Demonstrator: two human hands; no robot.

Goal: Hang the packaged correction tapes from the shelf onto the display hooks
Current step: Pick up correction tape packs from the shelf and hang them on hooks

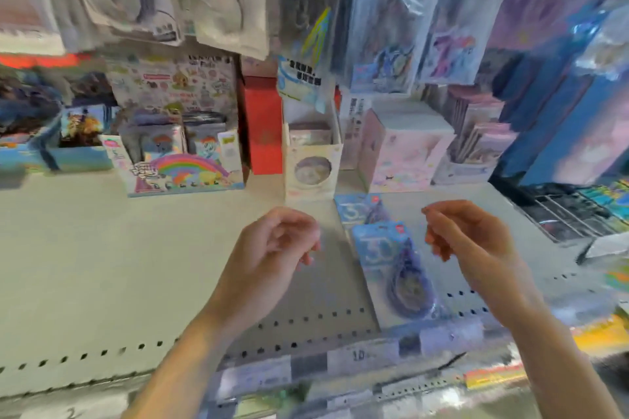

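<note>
head | left hand (272, 245) fingers loosely curled, holding nothing | right hand (466, 235) fingers loosely curled, empty | two blue carded correction tape packs (391, 258) flat on cream perforated shelf (102, 265), between hands, nearer right

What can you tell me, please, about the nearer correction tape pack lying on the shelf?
The nearer pack is a light blue card with pale lettering at its top and a clear blister over a purple, oval correction tape lower down. It lies flat on the grey shelf, face up, its top end pointing away from the person. Its far end reaches a second pack behind it; whether they overlap is blurred. Neither the left hand nor the right hand touches it; both hover with loosely curled fingers.
</note>
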